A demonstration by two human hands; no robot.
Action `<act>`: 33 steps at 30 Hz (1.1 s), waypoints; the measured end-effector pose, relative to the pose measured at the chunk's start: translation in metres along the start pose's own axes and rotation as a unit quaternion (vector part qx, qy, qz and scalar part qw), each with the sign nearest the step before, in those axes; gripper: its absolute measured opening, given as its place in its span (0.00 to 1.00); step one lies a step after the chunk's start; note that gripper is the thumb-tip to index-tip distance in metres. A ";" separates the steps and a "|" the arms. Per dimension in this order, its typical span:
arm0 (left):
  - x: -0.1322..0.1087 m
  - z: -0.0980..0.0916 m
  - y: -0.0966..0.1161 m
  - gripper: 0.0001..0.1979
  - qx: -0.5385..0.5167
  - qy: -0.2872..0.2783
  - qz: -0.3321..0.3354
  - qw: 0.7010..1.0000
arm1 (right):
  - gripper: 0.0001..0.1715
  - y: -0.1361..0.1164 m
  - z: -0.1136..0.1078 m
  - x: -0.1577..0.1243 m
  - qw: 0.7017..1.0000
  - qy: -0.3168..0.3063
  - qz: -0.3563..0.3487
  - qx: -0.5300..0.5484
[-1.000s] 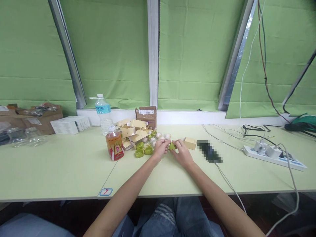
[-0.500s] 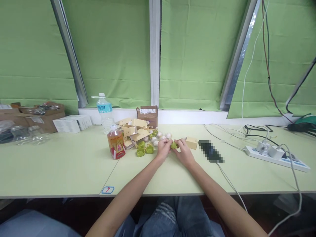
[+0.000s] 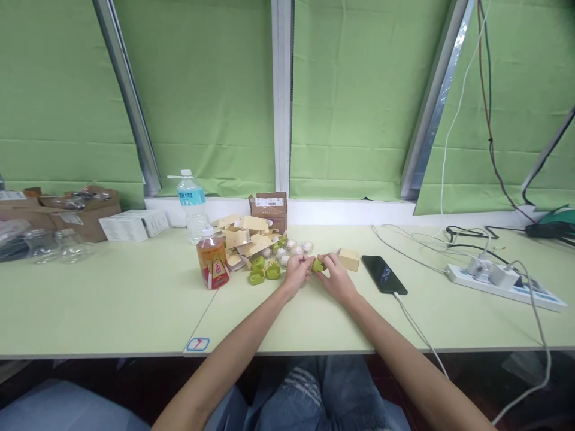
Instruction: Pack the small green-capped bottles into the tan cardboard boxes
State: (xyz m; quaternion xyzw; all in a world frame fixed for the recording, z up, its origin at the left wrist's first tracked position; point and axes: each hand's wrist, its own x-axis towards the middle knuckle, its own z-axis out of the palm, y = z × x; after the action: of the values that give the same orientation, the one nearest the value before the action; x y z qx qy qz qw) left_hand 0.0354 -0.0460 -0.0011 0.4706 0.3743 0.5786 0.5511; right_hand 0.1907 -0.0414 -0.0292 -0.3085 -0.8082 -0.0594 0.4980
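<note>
My left hand (image 3: 297,273) and my right hand (image 3: 335,276) meet over the pale green table (image 3: 112,305), fingers pinched together on a small green piece (image 3: 317,264) held between them. Just left lie several more green pieces (image 3: 264,269) and small white round pieces (image 3: 294,246), in front of a heap of flat tan cardboard boxes (image 3: 245,236). A small folded tan box (image 3: 349,259) sits right beside my right hand.
A bottle of amber drink (image 3: 212,261) and a water bottle (image 3: 191,203) stand left of the heap. A black phone (image 3: 384,274) on a cable lies to the right, then a power strip (image 3: 503,281) with cables. Cardboard and white boxes (image 3: 130,225) line the far left.
My hands stay on the green piece with only slight finger movement. The view has shifted slightly.
</note>
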 end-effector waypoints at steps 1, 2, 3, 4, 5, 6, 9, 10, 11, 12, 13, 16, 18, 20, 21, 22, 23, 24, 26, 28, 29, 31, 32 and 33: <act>0.000 0.000 0.000 0.24 0.002 0.000 -0.001 1.000 | 0.17 0.000 0.000 0.000 1.000 -0.001 0.000 0.002; 0.000 0.000 0.000 0.24 0.004 0.003 -0.002 1.000 | 0.17 0.000 0.000 0.000 1.000 -0.002 0.000 0.003; 0.000 0.000 0.000 0.24 0.004 0.007 -0.003 1.000 | 0.18 0.000 0.000 0.000 1.000 -0.004 -0.001 0.005; 0.001 0.000 -0.001 0.24 0.003 0.012 -0.005 1.000 | 0.18 0.000 0.000 0.000 1.000 -0.006 -0.003 0.006; 0.001 0.001 -0.001 0.24 0.001 0.016 -0.006 1.000 | 0.18 0.000 -0.001 0.000 1.000 -0.009 -0.006 0.008; 0.001 0.002 -0.002 0.24 0.000 0.019 -0.007 1.000 | 0.18 -0.001 -0.001 0.000 1.000 -0.010 -0.009 0.010; 0.001 0.004 -0.002 0.24 -0.004 0.026 -0.008 1.000 | 0.19 -0.001 -0.002 0.000 1.000 -0.012 -0.011 0.014; 0.001 0.005 -0.002 0.23 -0.005 0.029 -0.007 1.000 | 0.19 -0.001 -0.002 0.000 1.000 -0.012 -0.010 0.015; 0.001 0.006 -0.002 0.23 -0.006 0.031 -0.007 0.999 | 0.18 -0.001 -0.002 0.000 1.000 -0.012 -0.008 0.017; 0.001 0.006 -0.002 0.23 -0.007 0.034 -0.006 0.999 | 0.18 -0.001 -0.002 0.000 1.000 -0.011 -0.007 0.019; 0.000 0.007 -0.001 0.23 -0.008 0.036 -0.005 0.999 | 0.17 -0.002 -0.002 0.000 1.000 -0.008 -0.005 0.021; 0.000 0.008 -0.001 0.23 -0.012 0.043 -0.003 0.999 | 0.17 -0.002 -0.001 0.001 1.000 -0.002 -0.005 0.024; 0.000 0.009 -0.001 0.24 -0.014 0.048 0.000 0.999 | 0.18 -0.002 0.000 0.000 1.000 -0.001 -0.003 0.024; 0.000 0.010 -0.002 0.23 -0.015 0.056 0.004 0.998 | 0.19 -0.002 0.001 0.000 1.000 -0.003 0.002 0.019; 0.000 0.011 -0.002 0.23 -0.016 0.061 0.006 0.998 | 0.19 -0.003 0.001 0.000 1.000 -0.003 0.005 0.014; 0.000 0.011 -0.002 0.22 -0.017 0.065 0.008 0.998 | 0.20 -0.003 0.002 0.000 1.000 -0.003 0.006 0.009; -0.001 0.012 -0.002 0.22 -0.018 0.068 0.009 0.997 | 0.20 -0.003 0.002 0.000 1.000 -0.004 0.006 0.005; -0.001 0.012 -0.002 0.22 -0.019 0.071 0.010 0.997 | 0.20 -0.003 0.003 0.001 1.000 -0.004 0.005 0.002; -0.003 0.013 -0.001 0.21 -0.023 0.075 0.009 0.997 | 0.22 -0.004 0.003 0.001 1.000 -0.004 0.002 0.001; -0.004 0.014 0.000 0.21 -0.027 0.077 0.007 0.997 | 0.23 -0.004 0.004 0.001 1.000 -0.004 0.000 0.002; -0.004 0.014 0.000 0.20 -0.028 0.077 0.005 0.997 | 0.24 -0.003 0.004 0.001 1.000 -0.004 -0.001 0.001; -0.005 0.013 0.002 0.20 -0.031 0.077 -0.002 0.997 | 0.24 -0.003 0.004 0.001 1.000 -0.007 0.000 0.000; -0.005 0.013 0.003 0.20 -0.031 0.077 -0.005 0.997 | 0.24 -0.002 0.004 0.001 1.000 -0.008 0.001 0.000; -0.005 0.013 0.004 0.20 -0.030 0.076 -0.008 0.997 | 0.24 -0.002 0.004 0.001 1.000 -0.008 0.003 0.001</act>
State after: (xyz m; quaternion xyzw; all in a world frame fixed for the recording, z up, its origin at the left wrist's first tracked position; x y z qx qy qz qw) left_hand 0.0462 -0.0524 0.0053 0.4053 0.4012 0.6191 0.5399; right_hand 0.1867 -0.0410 -0.0300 -0.3107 -0.8113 -0.0544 0.4922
